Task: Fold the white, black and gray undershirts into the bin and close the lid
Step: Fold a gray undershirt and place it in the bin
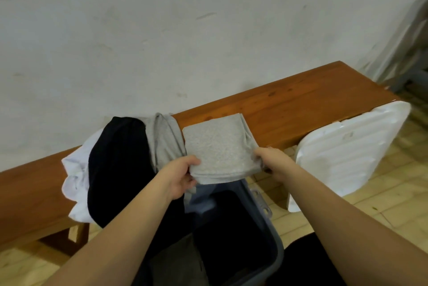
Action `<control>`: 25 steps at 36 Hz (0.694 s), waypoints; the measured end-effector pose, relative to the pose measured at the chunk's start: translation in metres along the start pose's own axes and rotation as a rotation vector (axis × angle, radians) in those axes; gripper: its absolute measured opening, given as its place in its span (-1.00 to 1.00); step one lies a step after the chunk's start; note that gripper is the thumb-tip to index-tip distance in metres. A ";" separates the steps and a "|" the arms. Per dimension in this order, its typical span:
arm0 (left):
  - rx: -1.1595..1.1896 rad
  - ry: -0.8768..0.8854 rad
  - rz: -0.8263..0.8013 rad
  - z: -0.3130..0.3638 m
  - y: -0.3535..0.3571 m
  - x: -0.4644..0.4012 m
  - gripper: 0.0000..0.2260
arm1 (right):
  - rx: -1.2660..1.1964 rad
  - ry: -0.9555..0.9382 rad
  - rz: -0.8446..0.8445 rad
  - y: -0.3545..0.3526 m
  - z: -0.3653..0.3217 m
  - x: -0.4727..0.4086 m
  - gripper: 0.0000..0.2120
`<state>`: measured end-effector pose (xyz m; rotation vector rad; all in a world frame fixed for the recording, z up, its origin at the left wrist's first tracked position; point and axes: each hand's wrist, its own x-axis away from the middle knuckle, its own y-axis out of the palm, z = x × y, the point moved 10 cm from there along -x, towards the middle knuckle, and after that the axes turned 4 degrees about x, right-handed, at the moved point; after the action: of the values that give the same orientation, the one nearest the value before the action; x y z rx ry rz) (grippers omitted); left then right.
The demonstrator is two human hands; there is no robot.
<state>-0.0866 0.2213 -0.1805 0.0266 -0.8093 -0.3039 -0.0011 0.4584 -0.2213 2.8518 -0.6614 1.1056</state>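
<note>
Item: folded gray undershirt [220, 149], on bench [301, 109] near edge, above open bin [276, 251]. Soft, light, floppy; layers prob. slip apart. Left hand [179, 178] & right hand [273, 163] pinch near corners. Best hold: both near corners, supporting underneath.

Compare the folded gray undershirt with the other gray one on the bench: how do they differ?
The folded gray undershirt is a flat, neat rectangle; the unfolded gray undershirt lies bunched and draped over the bench edge. The left hand and right hand pinch the folded one's near corners; the unfolded one lies untouched beside the black undershirt. Both look the same heather gray fabric.
</note>
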 end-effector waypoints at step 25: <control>0.291 -0.238 -0.109 -0.182 -0.024 0.052 -0.85 | 0.311 0.321 -0.317 0.012 0.116 0.048 -0.88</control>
<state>0.0715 0.1672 -0.2726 0.3127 -1.0863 -0.2932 0.1008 0.4109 -0.2787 2.7672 -0.0175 1.6701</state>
